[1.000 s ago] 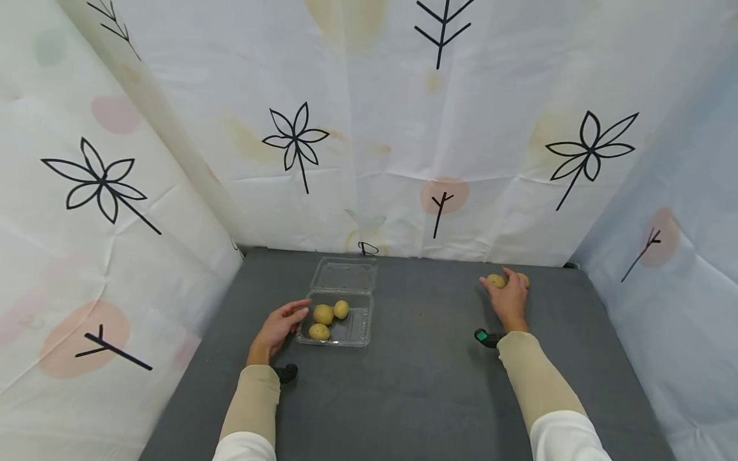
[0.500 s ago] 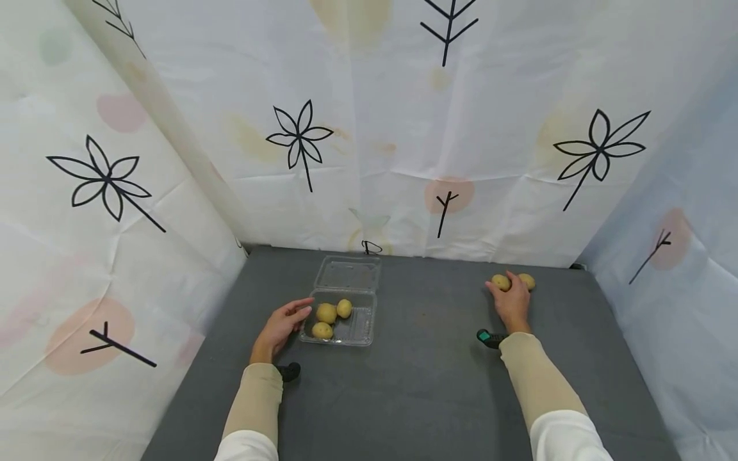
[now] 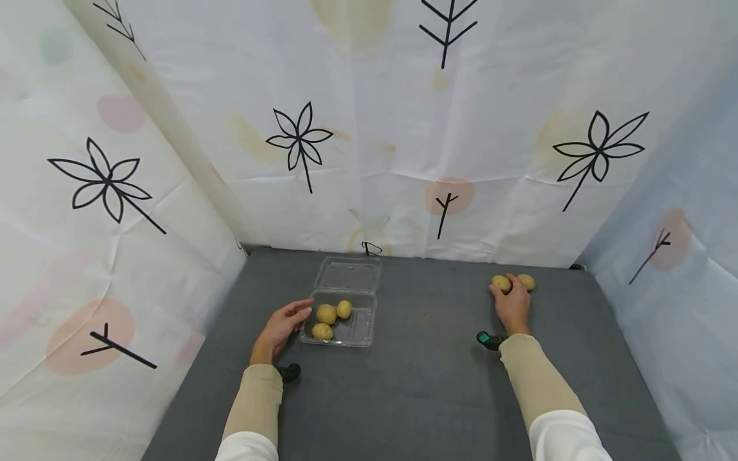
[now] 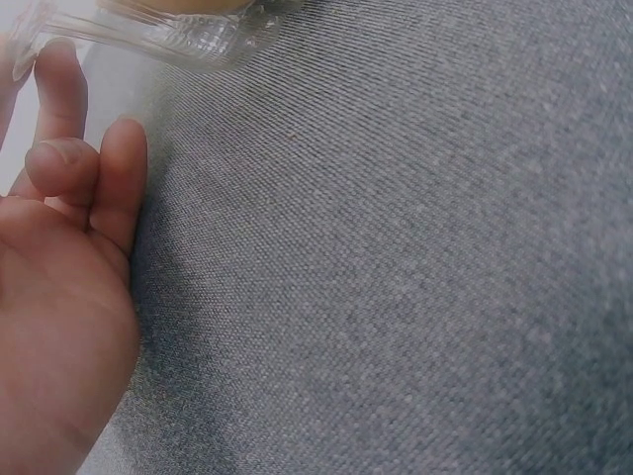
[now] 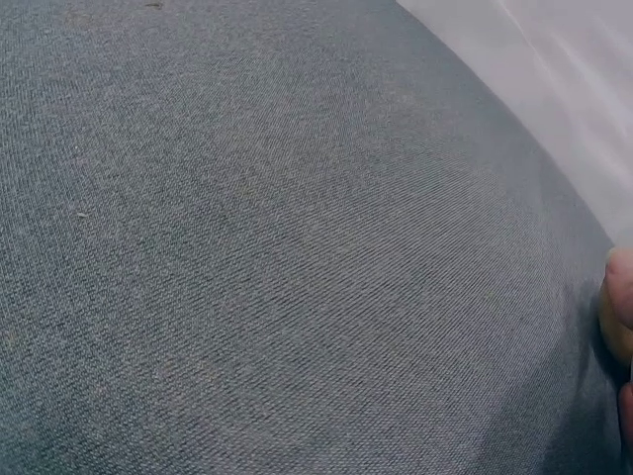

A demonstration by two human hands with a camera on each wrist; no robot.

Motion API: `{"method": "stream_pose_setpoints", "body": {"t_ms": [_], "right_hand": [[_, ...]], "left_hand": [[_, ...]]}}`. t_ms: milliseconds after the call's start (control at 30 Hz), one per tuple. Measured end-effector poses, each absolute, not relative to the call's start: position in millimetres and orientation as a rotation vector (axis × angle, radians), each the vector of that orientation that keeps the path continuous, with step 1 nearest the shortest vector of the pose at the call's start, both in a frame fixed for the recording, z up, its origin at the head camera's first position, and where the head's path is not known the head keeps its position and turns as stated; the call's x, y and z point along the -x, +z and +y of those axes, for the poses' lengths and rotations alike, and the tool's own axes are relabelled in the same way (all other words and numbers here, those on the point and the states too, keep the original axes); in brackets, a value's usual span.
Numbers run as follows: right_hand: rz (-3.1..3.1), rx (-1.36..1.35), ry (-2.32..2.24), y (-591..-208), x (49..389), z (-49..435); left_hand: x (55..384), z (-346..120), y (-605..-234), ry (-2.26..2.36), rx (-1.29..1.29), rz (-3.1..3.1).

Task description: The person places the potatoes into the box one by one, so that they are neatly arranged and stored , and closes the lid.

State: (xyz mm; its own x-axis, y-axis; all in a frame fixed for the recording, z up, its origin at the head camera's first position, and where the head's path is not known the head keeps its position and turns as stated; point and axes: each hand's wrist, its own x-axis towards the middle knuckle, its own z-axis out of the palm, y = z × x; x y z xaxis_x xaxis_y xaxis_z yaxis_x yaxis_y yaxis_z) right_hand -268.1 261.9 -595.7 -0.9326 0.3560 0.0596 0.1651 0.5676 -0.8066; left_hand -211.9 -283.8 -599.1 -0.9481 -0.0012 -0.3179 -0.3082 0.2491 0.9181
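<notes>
At the left of the table in the head view, my left hand (image 3: 280,330) pinches the left rim of a clear plastic clamshell container (image 3: 364,339). In the left wrist view, fingertips meet the clear container's edge (image 4: 203,45), and the other fingers bend loosely. Inside lie a potato (image 3: 326,314), a second potato (image 3: 344,309) and a third potato (image 3: 322,331). My right hand (image 3: 513,307) pinches a potato (image 3: 500,283) between thumb and index finger at the far right. Another potato (image 3: 526,282) rests just right of that hand. The right wrist view catches only fingertips and part of the held potato (image 5: 615,322).
The container's lid (image 3: 348,274) stands folded back behind it. Grey cloth covers the table (image 3: 426,384). White patterned curtains (image 3: 392,160) enclose the back and both sides.
The head view has shifted slightly. My right thumb and index finger have settled closer around the left of the two far potatoes. The left hand and container keep their place.
</notes>
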Motion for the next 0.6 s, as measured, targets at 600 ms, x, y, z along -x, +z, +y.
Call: {"method": "stream_pose_setpoints", "body": {"t_ms": [600], "right_hand": [[-2.618,0.475,1.325,-580.9,264.7,259.3]], "left_hand": [[211.3,-283.5,-599.4,1.752,0.286,2.286]]}}
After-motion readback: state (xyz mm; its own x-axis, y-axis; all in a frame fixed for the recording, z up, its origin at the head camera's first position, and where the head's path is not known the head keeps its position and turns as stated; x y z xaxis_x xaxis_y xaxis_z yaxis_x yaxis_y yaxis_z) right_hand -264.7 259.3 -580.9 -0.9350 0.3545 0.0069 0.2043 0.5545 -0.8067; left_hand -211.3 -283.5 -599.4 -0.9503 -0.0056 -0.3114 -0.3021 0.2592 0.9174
